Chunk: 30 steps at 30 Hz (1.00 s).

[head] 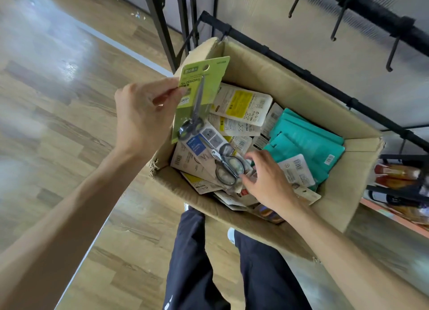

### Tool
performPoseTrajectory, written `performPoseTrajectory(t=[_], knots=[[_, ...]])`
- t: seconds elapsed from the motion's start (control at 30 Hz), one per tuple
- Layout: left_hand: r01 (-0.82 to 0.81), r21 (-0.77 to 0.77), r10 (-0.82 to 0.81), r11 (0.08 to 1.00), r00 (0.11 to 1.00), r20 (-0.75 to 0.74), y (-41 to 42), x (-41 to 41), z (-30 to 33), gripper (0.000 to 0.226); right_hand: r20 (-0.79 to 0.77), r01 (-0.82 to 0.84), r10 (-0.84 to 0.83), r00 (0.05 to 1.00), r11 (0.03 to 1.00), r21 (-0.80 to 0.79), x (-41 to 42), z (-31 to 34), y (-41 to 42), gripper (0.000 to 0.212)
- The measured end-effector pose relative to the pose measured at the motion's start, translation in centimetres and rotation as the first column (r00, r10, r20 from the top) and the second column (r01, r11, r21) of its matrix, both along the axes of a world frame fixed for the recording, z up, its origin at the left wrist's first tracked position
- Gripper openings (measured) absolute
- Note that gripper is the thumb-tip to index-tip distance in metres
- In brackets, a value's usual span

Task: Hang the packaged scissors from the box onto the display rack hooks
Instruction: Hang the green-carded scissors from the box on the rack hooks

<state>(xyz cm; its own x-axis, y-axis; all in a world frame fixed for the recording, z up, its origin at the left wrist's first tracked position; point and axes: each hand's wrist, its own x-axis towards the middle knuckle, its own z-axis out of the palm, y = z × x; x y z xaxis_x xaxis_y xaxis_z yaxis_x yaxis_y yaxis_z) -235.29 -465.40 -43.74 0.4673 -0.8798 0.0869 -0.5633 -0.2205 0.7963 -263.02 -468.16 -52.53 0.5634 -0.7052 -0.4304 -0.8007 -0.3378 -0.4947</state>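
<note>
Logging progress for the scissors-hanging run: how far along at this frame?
Early. Done: nothing visibly hung; the rack hooks in view are bare. In hand: the left hand pinches a green scissors pack lifted above the cardboard box, while the right hand reaches into the box at a white scissors pack. Left: hang both, then the many packs still piled in the box.
</note>
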Motion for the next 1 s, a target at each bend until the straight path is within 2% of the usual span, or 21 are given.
performPoseTrajectory(t=[0.1, 0.2, 0.27, 0.33, 0.4, 0.5, 0.6, 0.67, 0.73, 0.8, 0.9, 1.0], knots=[[-0.001, 0.003, 0.001, 1.000, 1.000, -0.007, 0.4, -0.4, 0.0, 0.012, 0.023, 0.038, -0.039, 0.999, 0.998, 0.040, 0.3, 0.1, -0.5, 0.052], [-0.014, 0.023, 0.013, 1.000, 1.000, 0.012, 0.7, -0.5, -0.3, 0.015, -0.047, -0.110, 0.112, 0.993, 0.993, 0.040, 0.6, 0.4, -0.8, 0.073], [-0.020, 0.026, 0.020, 0.999, 1.000, 0.021, 0.9, -0.5, -0.4, 0.013, -0.074, -0.128, 0.131, 0.989, 0.991, 0.041, 0.8, 0.5, -0.4, 0.081], [-0.015, 0.026, 0.015, 1.000, 1.000, 0.028, 1.1, -0.5, -0.6, 0.012, -0.063, -0.049, 0.051, 0.997, 0.998, 0.035, 0.9, 0.6, 0.2, 0.076], [-0.034, 0.028, 0.034, 0.999, 0.999, 0.011, 1.5, -0.2, -1.1, 0.013, -0.056, 0.020, -0.020, 0.998, 1.000, 0.010, 0.9, 0.7, 0.2, 0.061], [-0.126, 0.030, 0.128, 0.992, 0.987, -0.094, 1.8, 0.6, -1.9, 0.020, -0.110, 0.082, -0.083, 0.991, 0.997, -0.012, 0.1, 1.0, -1.2, 0.039], [-0.200, 0.024, 0.201, 0.980, 0.969, -0.142, 1.9, 1.1, -1.8, 0.022, -0.271, 0.058, -0.046, 0.961, 0.998, 0.037, -1.2, 1.6, -2.6, 0.039], [-0.202, 0.020, 0.202, 0.979, 0.968, -0.150, 1.9, 1.0, -1.6, 0.021, -0.436, 0.004, 0.032, 0.899, 0.997, 0.083, -1.3, 2.6, -3.7, 0.041], [-0.201, 0.015, 0.201, 0.980, 0.966, -0.161, 1.9, 0.9, -1.7, 0.014, -0.524, -0.070, 0.127, 0.842, 0.989, 0.127, -0.6, 3.4, -4.8, 0.044], [-0.196, 0.019, 0.196, 0.980, 0.968, -0.158, 1.9, 0.8, -1.9, 0.011, -0.423, -0.082, 0.128, 0.897, 0.989, 0.125, 1.3, 3.8, -5.6, 0.049], [-0.159, 0.012, 0.159, 0.987, 0.979, -0.125, 2.2, 0.6, -2.2, 0.013, -0.148, -0.046, 0.056, 0.987, 0.996, 0.076, 5.5, 3.0, -5.5, 0.037], [-0.133, 0.018, 0.134, 0.991, 0.985, -0.109, 2.8, 0.5, -2.5, 0.014, -0.108, 0.000, 0.006, 0.994, 0.999, 0.055, 8.5, 1.0, -4.9, 0.021]])
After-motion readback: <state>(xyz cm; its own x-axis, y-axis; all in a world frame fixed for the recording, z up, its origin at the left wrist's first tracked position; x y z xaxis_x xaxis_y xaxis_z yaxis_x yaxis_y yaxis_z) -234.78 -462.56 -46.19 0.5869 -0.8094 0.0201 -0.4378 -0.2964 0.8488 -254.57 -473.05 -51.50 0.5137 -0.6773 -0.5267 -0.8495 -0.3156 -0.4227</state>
